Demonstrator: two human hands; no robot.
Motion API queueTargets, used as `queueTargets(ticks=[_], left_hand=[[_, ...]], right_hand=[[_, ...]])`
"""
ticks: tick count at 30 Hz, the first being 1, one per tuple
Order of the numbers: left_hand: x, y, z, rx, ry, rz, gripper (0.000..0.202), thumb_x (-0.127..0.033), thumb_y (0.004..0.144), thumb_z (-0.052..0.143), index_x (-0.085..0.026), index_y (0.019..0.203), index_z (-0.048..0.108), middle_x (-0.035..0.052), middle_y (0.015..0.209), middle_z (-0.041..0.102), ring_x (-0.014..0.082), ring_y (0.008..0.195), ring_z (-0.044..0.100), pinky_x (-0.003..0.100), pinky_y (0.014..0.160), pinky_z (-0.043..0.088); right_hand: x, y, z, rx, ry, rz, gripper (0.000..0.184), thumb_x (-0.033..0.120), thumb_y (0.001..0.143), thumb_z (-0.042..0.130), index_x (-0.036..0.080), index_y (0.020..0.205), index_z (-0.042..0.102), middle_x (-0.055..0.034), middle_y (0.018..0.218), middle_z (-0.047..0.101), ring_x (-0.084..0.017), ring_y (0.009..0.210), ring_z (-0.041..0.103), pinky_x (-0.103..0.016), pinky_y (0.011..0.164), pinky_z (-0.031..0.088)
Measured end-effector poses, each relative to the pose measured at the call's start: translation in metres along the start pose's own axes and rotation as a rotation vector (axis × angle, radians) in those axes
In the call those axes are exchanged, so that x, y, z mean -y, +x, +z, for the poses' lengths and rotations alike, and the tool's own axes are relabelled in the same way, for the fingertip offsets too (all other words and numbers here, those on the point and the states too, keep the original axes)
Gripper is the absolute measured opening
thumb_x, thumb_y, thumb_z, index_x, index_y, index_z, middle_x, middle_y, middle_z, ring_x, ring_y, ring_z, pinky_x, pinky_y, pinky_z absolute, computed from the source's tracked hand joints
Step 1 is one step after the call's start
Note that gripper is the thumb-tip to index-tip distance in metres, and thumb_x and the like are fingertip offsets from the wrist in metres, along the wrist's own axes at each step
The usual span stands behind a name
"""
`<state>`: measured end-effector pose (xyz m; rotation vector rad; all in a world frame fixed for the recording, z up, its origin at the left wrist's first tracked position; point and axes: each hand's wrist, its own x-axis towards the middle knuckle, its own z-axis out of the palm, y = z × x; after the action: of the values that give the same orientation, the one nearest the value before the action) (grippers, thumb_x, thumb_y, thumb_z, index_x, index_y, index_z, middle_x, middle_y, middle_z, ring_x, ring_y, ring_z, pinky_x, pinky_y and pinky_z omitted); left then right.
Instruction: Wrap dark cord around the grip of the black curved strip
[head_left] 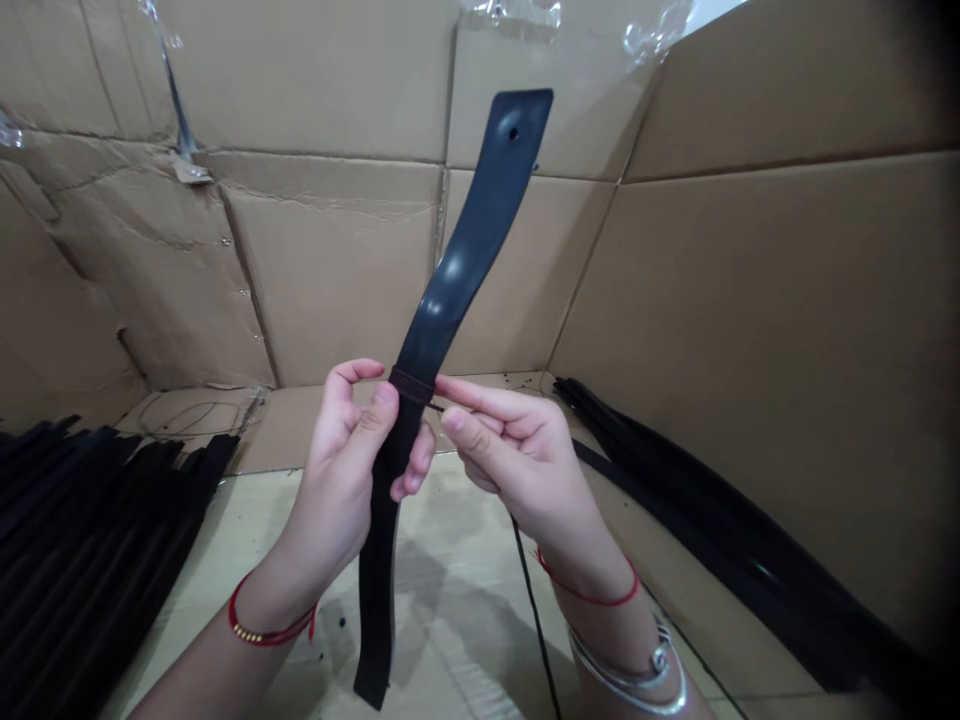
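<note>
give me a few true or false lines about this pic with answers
1. The left hand grips a black rubber strap. True.
2. The strap's upper end has no hole. False: a hole pierces it.
3. A thin black cord runs down from the right hand. True.
4. Silver bangles sit on the left wrist. False: they are on the right wrist.
5. Red thread circles both wrists. True.

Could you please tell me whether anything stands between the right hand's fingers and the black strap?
Nothing visible does: the fingers of the right hand sit right beside the black strap, by the dark cord wrapped around it, with only open air between.
</note>
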<state>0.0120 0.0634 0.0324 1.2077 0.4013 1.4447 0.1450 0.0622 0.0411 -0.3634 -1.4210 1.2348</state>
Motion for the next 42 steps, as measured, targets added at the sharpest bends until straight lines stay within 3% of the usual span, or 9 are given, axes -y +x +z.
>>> queueTargets(ticks=[6,11,15,20,25,28,33,38,42], left_hand=[[0.004,0.002,-0.003,-0.077,0.034,0.043,0.016,-0.032,0.097,0.049,-0.024,0.102,0.037,-0.0046,0.062,0.058,0.0069,0.048,0.049,0.013,0.042,0.037],[0.0,-0.002,0.001,-0.056,-0.016,-0.022,0.014,-0.033,0.097,0.048,-0.023,0.098,0.038,-0.0052,0.058,0.055,0.0062,0.045,0.045,0.012,0.041,0.035],[-0.004,-0.006,0.002,0.106,-0.192,-0.201,0.017,-0.036,0.1,0.037,-0.021,0.094,0.043,-0.0073,0.048,0.042,0.0049,0.035,0.032,0.012,0.036,0.025],[0.001,-0.004,-0.005,0.431,-0.436,-0.343,0.04,-0.045,0.101,0.024,-0.019,0.094,0.054,-0.0085,0.046,0.028,0.0039,0.031,0.021,0.012,0.034,0.022],[0.009,0.001,-0.012,0.65,-0.505,-0.553,0.064,-0.062,0.096,0.016,-0.014,0.097,0.06,-0.0019,0.049,0.044,0.0069,0.027,0.033,0.014,0.024,0.02],[0.009,0.002,-0.011,0.511,-0.272,-0.536,0.069,-0.07,0.092,0.021,-0.012,0.098,0.059,0.003,0.056,0.055,0.0089,0.035,0.046,0.015,0.028,0.029],[0.004,0.0,-0.005,0.174,0.085,-0.23,0.033,-0.049,0.097,0.042,-0.018,0.097,0.054,-0.0008,0.063,0.055,0.0076,0.052,0.051,0.015,0.047,0.041],[-0.004,-0.002,-0.001,0.155,0.006,-0.221,0.028,-0.047,0.099,0.037,-0.021,0.103,0.048,-0.0035,0.057,0.048,0.0065,0.042,0.039,0.014,0.039,0.028],[-0.012,-0.003,-0.002,0.238,-0.104,-0.231,0.032,-0.038,0.099,0.037,-0.015,0.11,0.056,0.001,0.06,0.052,0.0079,0.047,0.043,0.017,0.043,0.032]], right_hand=[[0.008,-0.004,0.014,-0.144,-0.157,-0.014,0.015,0.015,0.088,0.062,0.014,0.076,0.07,-0.0006,0.064,0.067,-0.013,0.059,0.067,-0.026,0.063,0.059],[0.007,-0.005,0.016,-0.189,-0.228,-0.011,0.016,0.021,0.086,0.066,0.016,0.071,0.07,0.0022,0.05,0.055,-0.013,0.05,0.06,-0.027,0.055,0.055],[0.005,-0.005,0.009,-0.236,-0.171,0.001,0.008,0.026,0.077,0.077,0.019,0.075,0.074,0.0079,0.039,0.03,-0.011,0.043,0.046,-0.022,0.039,0.038],[0.004,-0.002,0.004,-0.2,-0.124,0.092,0.022,0.03,0.068,0.083,0.015,0.078,0.071,0.0083,0.041,0.04,-0.003,0.036,0.029,-0.018,0.033,0.021],[0.004,-0.001,0.005,-0.162,-0.103,0.146,0.025,0.026,0.069,0.083,0.012,0.082,0.067,0.0027,0.053,0.06,-0.006,0.043,0.051,-0.014,0.038,0.037],[0.005,-0.004,0.006,-0.186,-0.106,0.162,0.022,0.028,0.075,0.077,0.012,0.069,0.063,0.0001,0.052,0.062,-0.012,0.044,0.061,-0.019,0.042,0.049],[0.01,-0.006,0.009,-0.175,-0.103,0.212,0.014,0.025,0.082,0.071,0.012,0.079,0.066,-0.0018,0.05,0.064,-0.017,0.043,0.064,-0.027,0.046,0.056],[0.016,-0.008,0.012,-0.121,0.019,0.223,0.01,0.018,0.088,0.065,0.011,0.093,0.07,-0.0035,0.06,0.07,-0.014,0.049,0.067,-0.025,0.053,0.06],[0.018,-0.011,0.015,-0.069,0.081,0.145,0.011,0.013,0.088,0.063,0.015,0.089,0.074,-0.0002,0.059,0.069,-0.016,0.056,0.07,-0.028,0.058,0.061]])
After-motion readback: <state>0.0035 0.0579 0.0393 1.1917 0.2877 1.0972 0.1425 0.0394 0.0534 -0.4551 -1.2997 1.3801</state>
